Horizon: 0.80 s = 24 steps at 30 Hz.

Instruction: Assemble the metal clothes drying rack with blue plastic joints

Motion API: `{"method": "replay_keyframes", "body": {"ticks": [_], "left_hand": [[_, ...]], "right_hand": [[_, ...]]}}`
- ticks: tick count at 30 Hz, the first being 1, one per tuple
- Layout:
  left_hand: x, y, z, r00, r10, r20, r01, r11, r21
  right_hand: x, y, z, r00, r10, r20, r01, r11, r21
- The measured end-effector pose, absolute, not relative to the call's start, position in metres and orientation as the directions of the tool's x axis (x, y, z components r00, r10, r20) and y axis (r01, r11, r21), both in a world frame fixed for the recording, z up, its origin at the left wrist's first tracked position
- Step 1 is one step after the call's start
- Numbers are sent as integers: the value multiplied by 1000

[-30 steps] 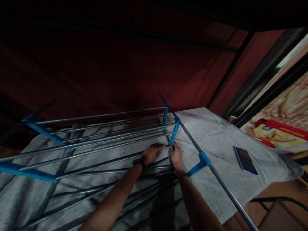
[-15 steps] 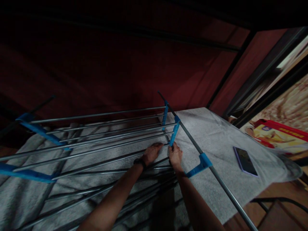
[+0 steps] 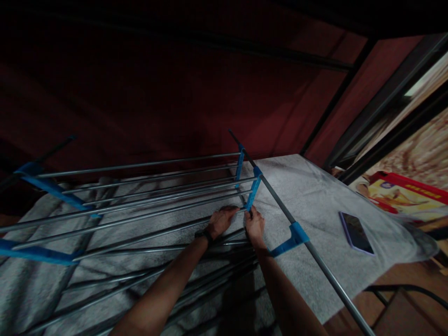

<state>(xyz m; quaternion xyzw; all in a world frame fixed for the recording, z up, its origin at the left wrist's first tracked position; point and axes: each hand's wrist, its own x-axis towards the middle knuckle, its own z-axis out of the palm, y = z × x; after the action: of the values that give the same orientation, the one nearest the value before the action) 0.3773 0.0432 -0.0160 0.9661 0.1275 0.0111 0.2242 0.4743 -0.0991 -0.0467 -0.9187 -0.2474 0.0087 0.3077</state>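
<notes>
A metal drying rack [image 3: 140, 191] with blue plastic connectors lies on a grey towel [image 3: 308, 196]. My left hand [image 3: 220, 220], with a dark wristband, is curled over one of the thin steel rods near its right end. My right hand [image 3: 255, 226] grips the lower end of a blue connector bar [image 3: 252, 192] where that rod meets it. Both hands sit close together, almost touching. A long steel side tube [image 3: 308, 247] with another blue clip [image 3: 292, 238] runs just to the right of my right wrist.
A dark phone [image 3: 356, 232] lies on the towel to the right. A red and yellow box [image 3: 406, 193] sits beyond the towel's right edge. Dark red wall behind. A black chair frame [image 3: 413, 298] shows at the lower right.
The view has drifted slightly; the rack's left end sits a little further left and up. Both hands keep their hold at the same joint.
</notes>
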Motion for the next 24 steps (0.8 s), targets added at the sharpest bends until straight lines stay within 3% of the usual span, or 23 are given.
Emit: {"method": "replay_keyframes", "body": {"ticks": [24], "left_hand": [[378, 43, -14, 967, 252, -50, 247, -860, 446]], "right_hand": [[471, -99, -51, 879, 442, 179, 449, -639, -624]]}}
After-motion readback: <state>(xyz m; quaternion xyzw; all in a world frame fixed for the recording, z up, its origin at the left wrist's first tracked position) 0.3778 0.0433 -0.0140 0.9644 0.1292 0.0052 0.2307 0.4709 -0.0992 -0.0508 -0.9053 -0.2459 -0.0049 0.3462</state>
